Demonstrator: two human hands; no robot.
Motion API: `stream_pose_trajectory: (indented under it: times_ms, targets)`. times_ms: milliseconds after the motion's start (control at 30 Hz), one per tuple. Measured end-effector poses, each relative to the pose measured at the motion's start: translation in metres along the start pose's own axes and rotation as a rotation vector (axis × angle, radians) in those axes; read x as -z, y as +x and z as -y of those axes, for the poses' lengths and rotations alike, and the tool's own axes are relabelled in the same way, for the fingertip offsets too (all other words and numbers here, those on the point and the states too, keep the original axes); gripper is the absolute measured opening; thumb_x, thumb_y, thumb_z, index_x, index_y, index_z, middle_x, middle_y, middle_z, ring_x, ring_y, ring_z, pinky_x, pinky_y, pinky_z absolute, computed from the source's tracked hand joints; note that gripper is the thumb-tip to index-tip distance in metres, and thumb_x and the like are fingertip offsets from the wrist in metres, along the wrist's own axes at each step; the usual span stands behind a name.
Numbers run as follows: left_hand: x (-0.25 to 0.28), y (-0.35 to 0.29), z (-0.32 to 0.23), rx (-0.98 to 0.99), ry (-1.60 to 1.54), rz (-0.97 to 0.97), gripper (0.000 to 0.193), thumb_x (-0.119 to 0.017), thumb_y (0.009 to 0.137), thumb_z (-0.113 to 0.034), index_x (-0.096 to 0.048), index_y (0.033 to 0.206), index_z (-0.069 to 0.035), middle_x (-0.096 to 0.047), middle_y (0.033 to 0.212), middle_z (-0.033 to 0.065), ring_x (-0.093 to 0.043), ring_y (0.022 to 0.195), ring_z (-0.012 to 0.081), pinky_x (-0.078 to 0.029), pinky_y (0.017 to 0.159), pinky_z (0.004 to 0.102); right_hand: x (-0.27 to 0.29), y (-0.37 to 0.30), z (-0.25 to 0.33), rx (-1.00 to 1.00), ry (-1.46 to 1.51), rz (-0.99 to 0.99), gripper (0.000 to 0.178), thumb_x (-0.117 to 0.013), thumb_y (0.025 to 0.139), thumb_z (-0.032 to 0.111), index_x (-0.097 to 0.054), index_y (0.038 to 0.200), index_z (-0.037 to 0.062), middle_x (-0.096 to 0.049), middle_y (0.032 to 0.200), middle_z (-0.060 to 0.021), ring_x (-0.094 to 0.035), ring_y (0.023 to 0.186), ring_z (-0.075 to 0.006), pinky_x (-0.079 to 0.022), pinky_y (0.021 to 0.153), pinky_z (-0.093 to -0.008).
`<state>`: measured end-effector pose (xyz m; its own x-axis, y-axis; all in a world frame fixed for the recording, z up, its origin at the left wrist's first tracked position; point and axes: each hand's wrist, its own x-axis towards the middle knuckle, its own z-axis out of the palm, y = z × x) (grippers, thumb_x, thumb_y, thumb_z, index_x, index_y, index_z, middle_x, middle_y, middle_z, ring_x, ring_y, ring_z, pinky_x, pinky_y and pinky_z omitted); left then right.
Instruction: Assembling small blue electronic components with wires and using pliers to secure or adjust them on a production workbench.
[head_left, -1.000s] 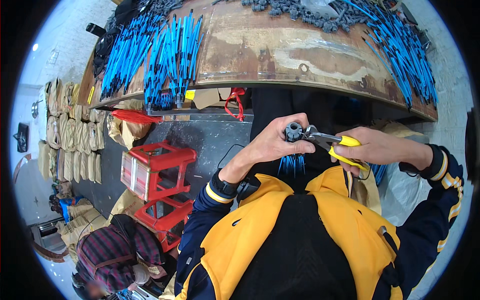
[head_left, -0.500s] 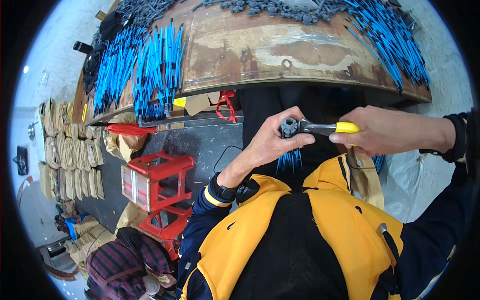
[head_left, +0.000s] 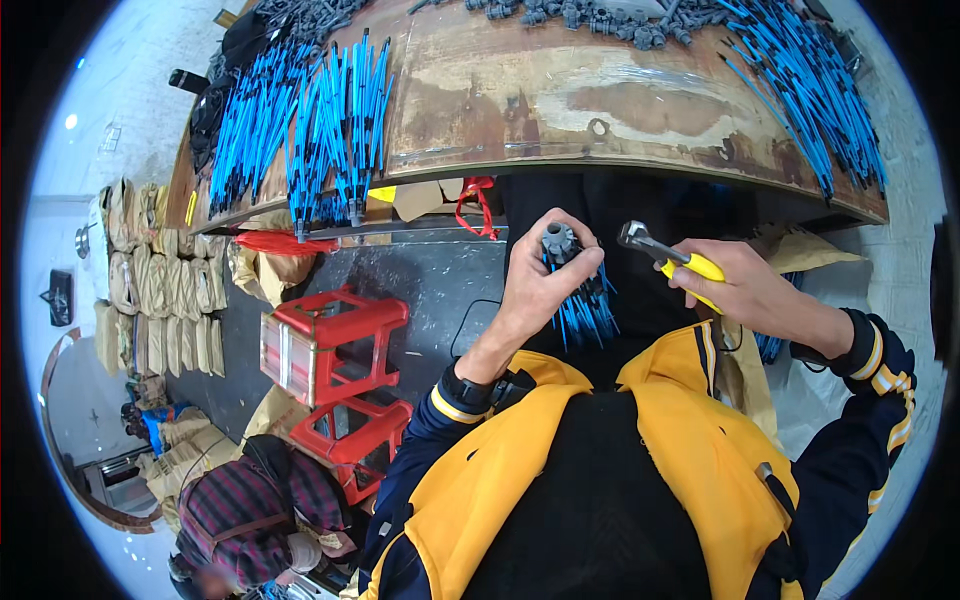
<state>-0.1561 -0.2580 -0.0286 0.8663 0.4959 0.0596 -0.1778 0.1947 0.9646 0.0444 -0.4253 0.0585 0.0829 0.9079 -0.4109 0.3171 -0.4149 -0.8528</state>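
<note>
My left hand (head_left: 535,285) is closed around a grey round plastic fitting (head_left: 559,240) with lobed, slotted sides. A cluster of thin blue tubes (head_left: 585,315) fans out below the fitting, beneath my fingers. In my right hand (head_left: 755,290) is a pair of pliers with yellow handles (head_left: 706,268), its metal head (head_left: 645,240) pointing toward the fitting. A gap separates the pliers' head from the fitting. Both hands are over my dark lap, just in front of the table edge.
The worn wooden table (head_left: 470,110) carries blue tubes (head_left: 340,130) at left, more blue tubes (head_left: 810,110) at right, and loose grey fittings (head_left: 640,25) along the back. Red plastic stools (head_left: 345,335) stand at left, near a person in a checked top (head_left: 255,510). Paper-wrapped bundles (head_left: 160,280) are stacked farther left.
The pliers have come off the fitting and turned, with the right hand lower. My left hand has tilted and shifted slightly left, showing more blue tubes. The whole view has shifted a little.
</note>
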Motion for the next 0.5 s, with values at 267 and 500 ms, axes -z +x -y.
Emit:
stream_pose_trajectory:
  times_ms: [267,500]
  targets:
    - [-0.015,0.009,-0.026,0.013,0.155,0.064,0.023,-0.071,0.084,-0.006,-0.055,0.1,-0.003,-0.062,0.082,0.0036,-0.059,0.074,0.0102,-0.048,0.072,0.0259,-0.002,-0.011,-0.002,0.139,-0.082,0.02,0.028,-0.059,0.096,0.019,-0.058,0.116,-0.0012,-0.064,0.084,-0.0107,-0.062,0.074,-0.0194,-0.048,0.069,-0.0316]
    - [-0.015,0.004,-0.011,0.03,0.108,-0.078,0.024,-0.074,0.083,-0.007,-0.058,0.101,-0.002,-0.063,0.083,0.0035,-0.06,0.076,0.008,-0.048,0.068,0.0224,-0.001,-0.009,-0.006,0.108,-0.079,0.061,0.029,-0.059,0.096,0.021,-0.058,0.117,0.0007,-0.062,0.083,-0.0133,-0.062,0.075,-0.0241,-0.047,0.069,-0.0346]
